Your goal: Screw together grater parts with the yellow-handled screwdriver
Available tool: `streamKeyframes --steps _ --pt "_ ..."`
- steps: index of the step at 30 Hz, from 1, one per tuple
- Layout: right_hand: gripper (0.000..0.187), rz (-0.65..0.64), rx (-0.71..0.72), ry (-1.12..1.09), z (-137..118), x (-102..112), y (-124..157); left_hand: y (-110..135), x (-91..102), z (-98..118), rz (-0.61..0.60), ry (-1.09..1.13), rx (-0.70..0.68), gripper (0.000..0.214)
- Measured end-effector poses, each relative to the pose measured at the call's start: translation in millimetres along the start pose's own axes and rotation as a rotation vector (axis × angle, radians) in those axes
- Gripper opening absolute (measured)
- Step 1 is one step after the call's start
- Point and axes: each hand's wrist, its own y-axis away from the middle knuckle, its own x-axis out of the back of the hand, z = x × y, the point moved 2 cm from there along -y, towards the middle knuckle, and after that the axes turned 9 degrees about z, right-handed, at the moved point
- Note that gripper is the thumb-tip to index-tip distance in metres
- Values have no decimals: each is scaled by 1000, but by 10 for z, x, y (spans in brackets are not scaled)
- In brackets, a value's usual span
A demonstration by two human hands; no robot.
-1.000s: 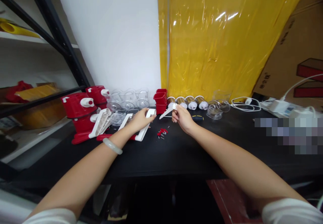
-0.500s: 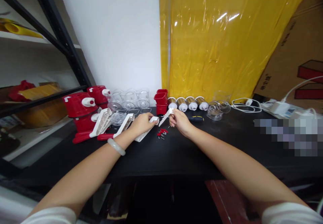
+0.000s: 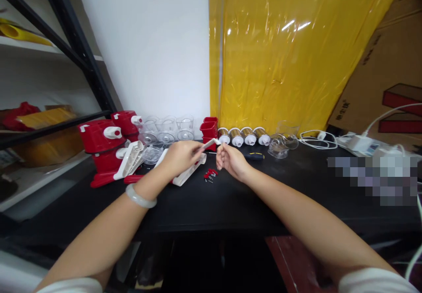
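You seem to be at a handling step, turning or lining up the slim white part (image 3: 210,144) between your hands, just in front of the red containers (image 3: 209,130) and above the black table (image 3: 250,205). Your left hand (image 3: 182,156) has thumb and fingers pinched on its near end. Your right hand (image 3: 231,160) has its fingers curled in at the far end; whether they grip it or only touch it, you can't tell from this view. Under your left hand the hollow white handle (image 3: 189,173) lies on the table, with the little heap of red pieces and screws (image 3: 211,175) just beside it and the screwdriver (image 3: 254,156) beyond your right hand. As a judgement, the next move calls for a firm left pinch, a light right touch and a clear look at which way the part faces.
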Motion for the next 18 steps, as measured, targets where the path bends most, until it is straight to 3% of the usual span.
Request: streamKeyframes --steps 4,8,10,14,18 --pt "45 42 -31 130 28 9 -1 -82 437 -535 -135 -330 303 27" --pt "48 31 -12 177 48 5 0 -22 649 -1029 -415 -450 543 16" --pt "48 18 -3 192 54 -3 8 15 659 -1125 -472 -452 616 11" --pt "46 -2 17 202 56 -28 32 42 583 -1110 -489 -340 722 11" --pt "45 -7 30 226 58 -38 42 47 527 -1094 -480 -286 737 9"
